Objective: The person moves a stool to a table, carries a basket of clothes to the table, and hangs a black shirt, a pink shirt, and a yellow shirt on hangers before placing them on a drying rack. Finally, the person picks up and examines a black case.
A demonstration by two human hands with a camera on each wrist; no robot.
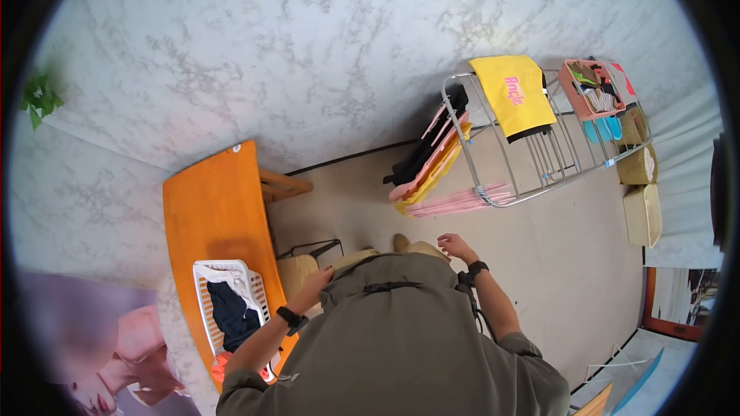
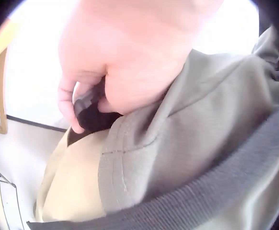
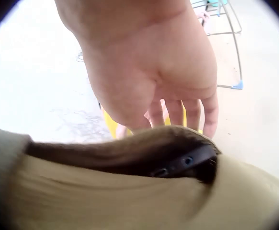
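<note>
My left hand (image 1: 312, 289) is at the left hip. In the left wrist view, its thumb and fingers curl about a black object (image 2: 92, 115) at the trouser pocket, beside the grey-green shirt hem (image 2: 125, 153); what kind of object it is I cannot tell. My right hand (image 1: 456, 248) hangs by the right hip, its fingers (image 3: 193, 112) loosely bent and nothing in them. Below that hand, in the right wrist view, the tan trouser pocket (image 3: 106, 165) gapes, and a dark flat device with small ports (image 3: 187, 162) lies inside.
On the left, an orange table (image 1: 216, 204) bears a white laundry basket (image 1: 258, 293) of clothes. A metal drying rack (image 1: 501, 199) with a yellow cloth (image 1: 518, 104) and a pink basket (image 1: 574, 100) stands ahead right. Beige bins (image 1: 641, 216) line the right wall.
</note>
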